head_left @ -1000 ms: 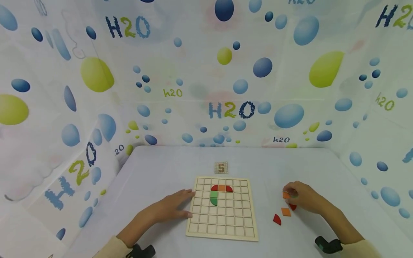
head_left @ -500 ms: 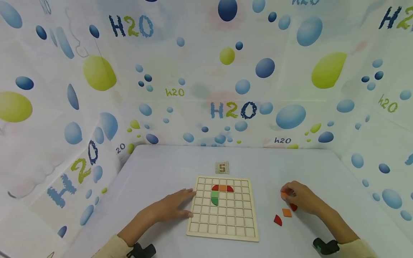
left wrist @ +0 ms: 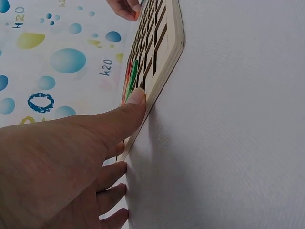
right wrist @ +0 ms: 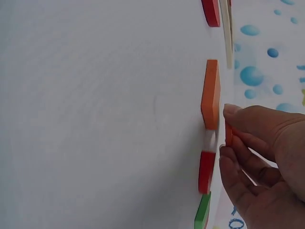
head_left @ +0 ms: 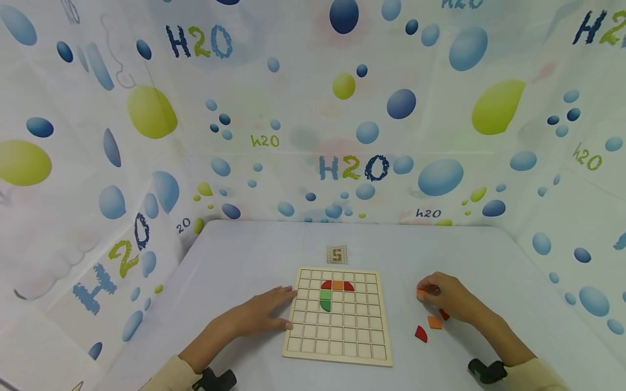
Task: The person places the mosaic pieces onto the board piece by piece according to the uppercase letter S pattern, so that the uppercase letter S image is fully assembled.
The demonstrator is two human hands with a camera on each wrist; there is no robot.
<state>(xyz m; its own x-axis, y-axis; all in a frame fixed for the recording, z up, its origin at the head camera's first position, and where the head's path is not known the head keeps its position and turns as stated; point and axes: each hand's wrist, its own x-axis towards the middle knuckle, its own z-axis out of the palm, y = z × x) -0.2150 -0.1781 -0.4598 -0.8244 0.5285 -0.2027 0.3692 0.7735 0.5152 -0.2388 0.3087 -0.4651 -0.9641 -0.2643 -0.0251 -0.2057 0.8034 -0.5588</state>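
Note:
A wooden grid board [head_left: 344, 336] lies on the table. My left hand [head_left: 256, 314] touches its left edge, thumb and fingers spread; in the left wrist view the thumb [left wrist: 136, 97] rests on the rim. Set in the board are two red quarter-round tiles [head_left: 326, 285], an orange square tile [head_left: 337, 285] between them, a light green square [head_left: 325, 295] and a dark green quarter-round [head_left: 325, 306]. Right of the board, my right hand [head_left: 452, 297] pinches an orange tile [right wrist: 228, 135] between thumb and fingers, partly hidden by them.
Near the right hand lie an orange square tile [head_left: 434, 322], a red quarter-round [head_left: 421, 334] and a partly covered red tile [head_left: 444, 314]. The right wrist view also shows a green tile [right wrist: 202, 213]. A small card with an S pattern [head_left: 337, 254] lies behind the board.
My right hand has moved a little left toward the board, carrying the orange tile away from the loose pieces. The left hand stays at the board's edge.

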